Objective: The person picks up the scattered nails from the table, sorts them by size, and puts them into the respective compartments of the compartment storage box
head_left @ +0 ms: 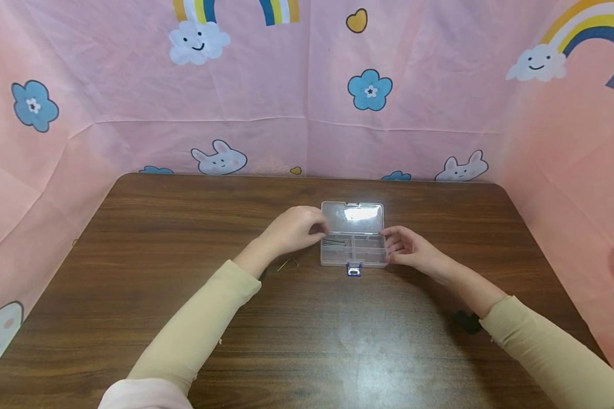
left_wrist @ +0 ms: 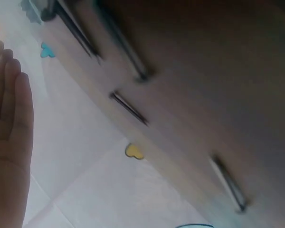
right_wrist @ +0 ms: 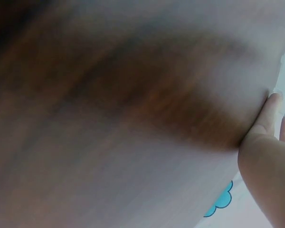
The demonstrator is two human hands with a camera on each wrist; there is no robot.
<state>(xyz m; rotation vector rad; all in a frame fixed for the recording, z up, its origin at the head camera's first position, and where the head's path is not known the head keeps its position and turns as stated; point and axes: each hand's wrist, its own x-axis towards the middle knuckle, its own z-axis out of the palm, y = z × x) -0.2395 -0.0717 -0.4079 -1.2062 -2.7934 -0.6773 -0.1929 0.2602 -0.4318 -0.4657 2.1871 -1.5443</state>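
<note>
Pink cloth [head_left: 266,74] printed with rainbows, clouds and rabbits stands round a brown wood-grain table [head_left: 184,227]. On it, right of the middle and towards the back, sits a clear divided box [head_left: 370,264], its lid [head_left: 337,217] raised at the rear. Dark nails [head_left: 334,242] lie in a left-hand compartment; a blue-edged latch [head_left: 354,270] hangs at the front. The left hand [head_left: 297,230] is bent at the box's left edge; I cannot tell whether its thumb and fingertips hold anything. The right hand [head_left: 409,247] touches the right end, thumb and index finger apart. The left wrist view shows 4 loose nails [left_wrist: 128,108], blurred. 2 pale-yellow sleeves [head_left: 194,324] cover the forearms.
</note>
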